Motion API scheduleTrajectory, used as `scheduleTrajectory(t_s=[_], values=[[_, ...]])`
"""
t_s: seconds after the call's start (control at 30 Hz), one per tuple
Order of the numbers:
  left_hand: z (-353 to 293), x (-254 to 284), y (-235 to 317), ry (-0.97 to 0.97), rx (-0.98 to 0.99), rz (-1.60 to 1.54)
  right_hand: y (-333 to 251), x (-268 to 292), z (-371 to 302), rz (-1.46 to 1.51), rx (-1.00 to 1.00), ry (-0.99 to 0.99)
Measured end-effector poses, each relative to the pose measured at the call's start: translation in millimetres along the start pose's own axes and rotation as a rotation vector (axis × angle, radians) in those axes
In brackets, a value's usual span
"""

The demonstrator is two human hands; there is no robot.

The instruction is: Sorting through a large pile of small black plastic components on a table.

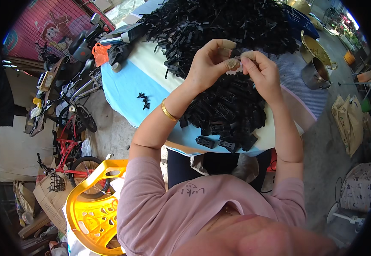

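My left hand (211, 64) and my right hand (264, 74) meet above the near part of the table. Tan finger wraps (231, 64) cover the thumb and a fingertip or more of my left hand, whose fingers are curled. The thumb and forefinger of my right hand are pinched together beside the wrapped left thumb. Something small and pale seems to sit between the fingertips, too small to name. Beneath my hands lies a heap of black plastic parts (224, 106), roughly rectangular. Beyond them spreads a bigger pile of thin black plastic pieces (219, 25).
Several small black bits (143, 101) lie on the blue tablecloth (125, 91). An orange bag (101, 54) rests at the table's left edge. A metal pot (315, 73) and a brass-coloured pan (313, 50) stand right. A yellow chair (93, 213) and red bicycle (68, 149) are left.
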State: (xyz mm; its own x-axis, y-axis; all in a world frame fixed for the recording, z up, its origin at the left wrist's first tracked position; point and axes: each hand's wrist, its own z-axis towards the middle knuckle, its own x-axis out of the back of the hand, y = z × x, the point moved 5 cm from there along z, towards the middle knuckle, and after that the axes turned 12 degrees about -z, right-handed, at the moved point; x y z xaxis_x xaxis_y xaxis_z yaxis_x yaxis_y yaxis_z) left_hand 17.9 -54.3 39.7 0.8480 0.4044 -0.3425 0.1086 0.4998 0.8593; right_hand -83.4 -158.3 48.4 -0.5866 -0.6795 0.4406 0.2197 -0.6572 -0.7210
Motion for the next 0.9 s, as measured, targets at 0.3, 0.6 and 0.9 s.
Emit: scheduleTrajectory(t_s=[0.3,0.6,0.9], values=[[-3.9,-4.0,-2.8,-0.014,-0.054,0.121,-7.4,3.6,-0.3,-0.148,0.030,0.012],[-12.9,-15.7,25.3,0.023,-0.523,0.724,-7.5,-2.1,1.3,-0.160,-0.031,-0.035],[0.9,6.3,8.9,-0.520,0.115,0.384,37.4,26.6,12.1,0.412,-0.191,-0.036]])
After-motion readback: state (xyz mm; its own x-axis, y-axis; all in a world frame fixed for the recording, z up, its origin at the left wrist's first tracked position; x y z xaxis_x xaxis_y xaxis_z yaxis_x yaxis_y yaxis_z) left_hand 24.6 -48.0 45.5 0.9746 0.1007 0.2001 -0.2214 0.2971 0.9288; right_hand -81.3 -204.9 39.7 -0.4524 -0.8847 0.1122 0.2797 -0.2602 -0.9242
